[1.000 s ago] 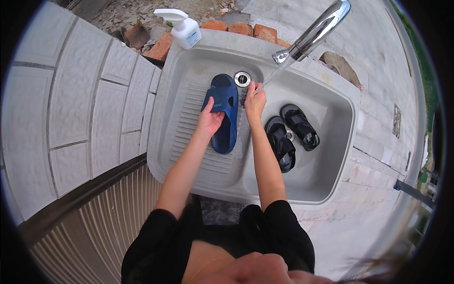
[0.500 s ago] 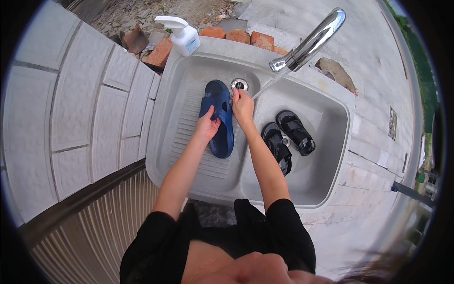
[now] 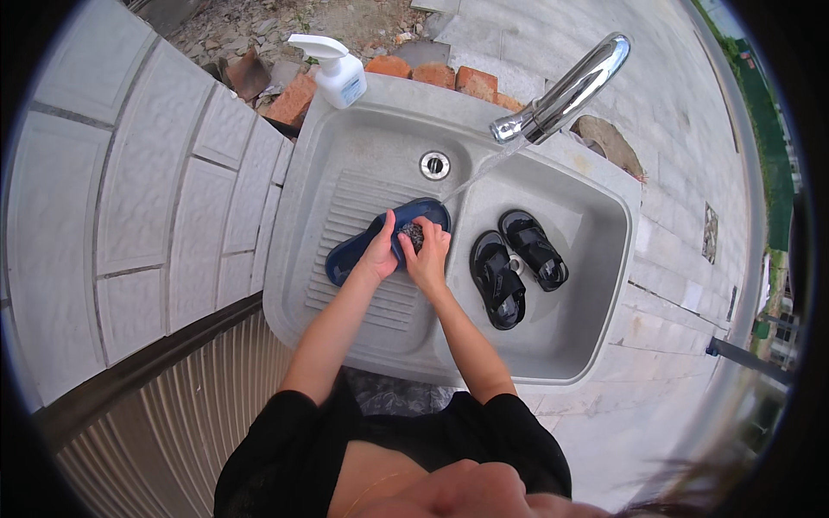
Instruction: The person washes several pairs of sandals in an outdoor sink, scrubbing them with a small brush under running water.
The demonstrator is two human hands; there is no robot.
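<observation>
A dark blue slipper point(image 3: 350, 250) lies across the ribbed left basin of a grey double sink point(image 3: 337, 151). My left hand point(image 3: 380, 252) grips the slipper at its middle. My right hand point(image 3: 426, 255) presses a dark scouring pad point(image 3: 413, 234) onto the slipper's toe end. A thin stream of water falls from the chrome tap point(image 3: 566, 91) toward the slipper's tip. A pair of black sandals point(image 3: 515, 263) lies in the right basin.
A white pump bottle point(image 3: 335, 73) stands on the sink's back left corner. Red bricks point(image 3: 432, 76) and rubble lie behind the sink. A tiled wall point(image 3: 129, 190) runs along the left, with corrugated sheeting point(image 3: 164, 432) below it. A drain point(image 3: 434, 164) sits in the left basin.
The slipper has swung from upright to lying crosswise, lower in the basin. Both hands came closer together on it, and the view has shifted down.
</observation>
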